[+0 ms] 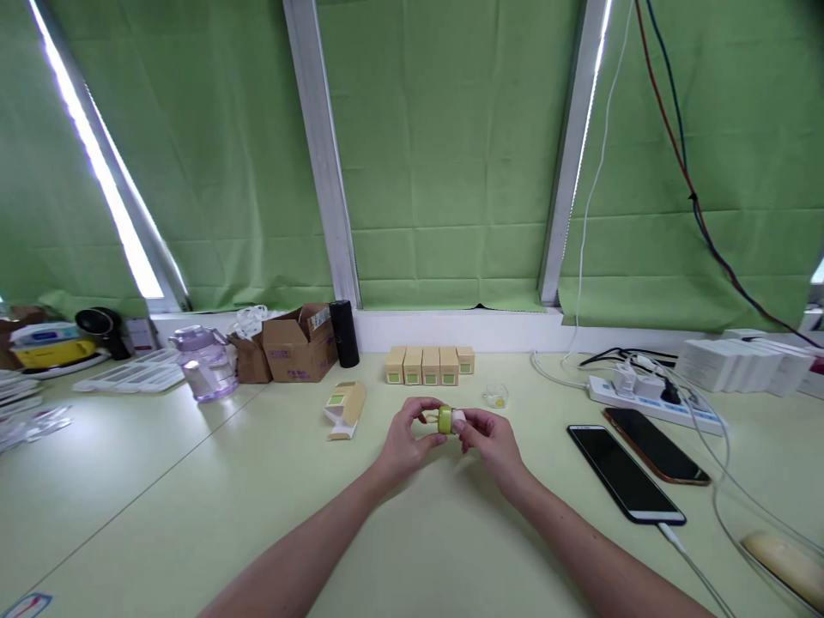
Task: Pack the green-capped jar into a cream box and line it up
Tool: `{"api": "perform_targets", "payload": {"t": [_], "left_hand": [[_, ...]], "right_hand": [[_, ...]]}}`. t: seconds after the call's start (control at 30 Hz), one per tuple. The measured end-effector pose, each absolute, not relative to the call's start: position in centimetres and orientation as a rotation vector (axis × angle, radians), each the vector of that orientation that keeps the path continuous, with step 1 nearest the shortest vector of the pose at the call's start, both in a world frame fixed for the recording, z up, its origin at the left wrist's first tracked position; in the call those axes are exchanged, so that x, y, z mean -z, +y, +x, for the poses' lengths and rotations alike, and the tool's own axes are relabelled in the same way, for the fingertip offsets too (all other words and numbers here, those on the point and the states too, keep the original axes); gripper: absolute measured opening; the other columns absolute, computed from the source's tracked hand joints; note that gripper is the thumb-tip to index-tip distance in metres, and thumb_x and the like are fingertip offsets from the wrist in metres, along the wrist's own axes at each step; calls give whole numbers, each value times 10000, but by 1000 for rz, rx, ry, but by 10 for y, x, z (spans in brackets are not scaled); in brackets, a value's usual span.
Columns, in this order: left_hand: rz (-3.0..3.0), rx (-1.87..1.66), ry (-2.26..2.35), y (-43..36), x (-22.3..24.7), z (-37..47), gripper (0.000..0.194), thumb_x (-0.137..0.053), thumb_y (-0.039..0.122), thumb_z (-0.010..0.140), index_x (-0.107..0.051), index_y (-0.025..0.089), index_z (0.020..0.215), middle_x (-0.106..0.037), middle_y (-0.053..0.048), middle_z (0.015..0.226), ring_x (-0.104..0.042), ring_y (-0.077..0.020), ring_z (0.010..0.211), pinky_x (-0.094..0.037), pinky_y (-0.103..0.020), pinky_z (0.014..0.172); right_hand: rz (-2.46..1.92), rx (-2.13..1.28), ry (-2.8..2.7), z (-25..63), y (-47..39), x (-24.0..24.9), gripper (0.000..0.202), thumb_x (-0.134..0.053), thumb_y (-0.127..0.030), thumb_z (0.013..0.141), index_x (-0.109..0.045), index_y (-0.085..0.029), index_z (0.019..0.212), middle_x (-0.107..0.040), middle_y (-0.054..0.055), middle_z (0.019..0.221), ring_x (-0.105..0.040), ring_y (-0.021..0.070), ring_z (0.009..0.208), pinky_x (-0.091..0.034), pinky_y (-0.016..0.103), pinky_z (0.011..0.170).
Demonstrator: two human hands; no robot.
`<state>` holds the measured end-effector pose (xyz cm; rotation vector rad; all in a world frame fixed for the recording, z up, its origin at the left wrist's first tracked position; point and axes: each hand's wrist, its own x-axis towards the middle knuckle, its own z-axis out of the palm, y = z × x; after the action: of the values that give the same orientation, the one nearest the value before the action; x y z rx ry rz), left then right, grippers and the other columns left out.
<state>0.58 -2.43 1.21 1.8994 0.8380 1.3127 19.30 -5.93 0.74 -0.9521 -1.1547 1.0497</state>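
Both hands meet over the middle of the pale green counter [193,515], holding one small item between them. The left hand [407,439] pinches its side of a small jar with a green cap [445,420], fingers curled around the green part. The right hand [490,439] grips the whitish end, fingertips pressed onto it. The jar is lifted off the counter, just in front of a row of small yellow-green boxes [429,365].

Judging by how things lie, one carton [346,408] is already open and lies on its side to the left of the hands, flap out, so it looks as if the jar came from it. The five boxes in the row are closed and standing, untouched. A small clear dish [496,396] sits just right of the row with something yellowish in it; what it is cannot be made out. Whether the cap is being loosened or tightened cannot be told.

Farther off stand a lilac water jug [204,362], a brown cardboard box [299,345] and a black cylinder [343,333]. To the right lie two phones [624,472], one on a cable, and a power strip [650,403].
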Motion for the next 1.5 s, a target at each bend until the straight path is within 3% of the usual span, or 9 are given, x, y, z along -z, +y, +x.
{"api": "perform_targets", "payload": {"t": [0.43, 0.8, 1.03, 1.17, 1.3, 1.4, 1.5], "left_hand": [[1879, -1345, 827, -23, -10, 8, 372, -904, 273, 703, -745, 248, 1037, -745, -58, 1047, -640, -259, 983, -472, -382, 880], [1852, -1292, 865, -29, -12, 12, 333, -887, 236, 704, -723, 238, 993, -727, -42, 998, -636, -244, 957, -470, -376, 878], [1730, -1277, 781, -27, -5, 19, 412, -894, 458, 795, -696, 210, 1058, -726, -89, 1071, -675, -255, 997, -516, -383, 877], [1554, -1221, 693, -23, -3, 20, 536, -857, 590, 822, -714, 190, 1149, -741, -120, 1117, -690, -257, 996, -537, -372, 850], [1364, -1171, 645, -21, -7, 20, 529, -821, 604, 859, -762, 171, 1157, -755, -123, 1098, -657, -214, 913, -510, -322, 764], [1244, -1105, 584, -23, -10, 18, 446, -804, 576, 888, -788, 157, 1042, -749, -117, 1036, -634, -183, 826, -493, -317, 744], [1193, -1043, 547, -27, -12, 18, 415, -810, 558, 889, -776, 153, 972, -739, -114, 985, -635, -184, 794, -481, -325, 731]], "right_hand": [[-955, -1006, -1157, 189, -58, 1, 571, -828, -721, 711, -821, -171, 865, -676, 31, 648, -554, 159, 553, -500, 318, 552], [-971, -1028, -1114, 186, -62, -1, 583, -840, -733, 701, -818, -177, 875, -734, 53, 721, -595, 171, 563, -539, 332, 550], [-975, -1022, -1079, 188, -60, 0, 613, -824, -785, 689, -777, -181, 783, -720, 60, 700, -596, 175, 551, -536, 332, 540], [-957, -993, -1134, 191, -60, 1, 633, -731, -820, 774, -745, -188, 742, -685, 66, 681, -613, 196, 620, -516, 323, 545], [-1014, -797, -1257, 195, -67, -4, 536, -656, -726, 907, -750, -202, 846, -708, 84, 792, -628, 208, 702, -516, 331, 601], [-1054, -526, -1369, 198, -74, -8, 352, -762, -523, 895, -753, -239, 1103, -747, 108, 1071, -661, 219, 788, -535, 341, 640], [-1019, -393, -1510, 198, -77, -8, 384, -779, -380, 877, -744, -297, 1250, -709, 107, 1336, -686, 224, 814, -544, 360, 648]]}}
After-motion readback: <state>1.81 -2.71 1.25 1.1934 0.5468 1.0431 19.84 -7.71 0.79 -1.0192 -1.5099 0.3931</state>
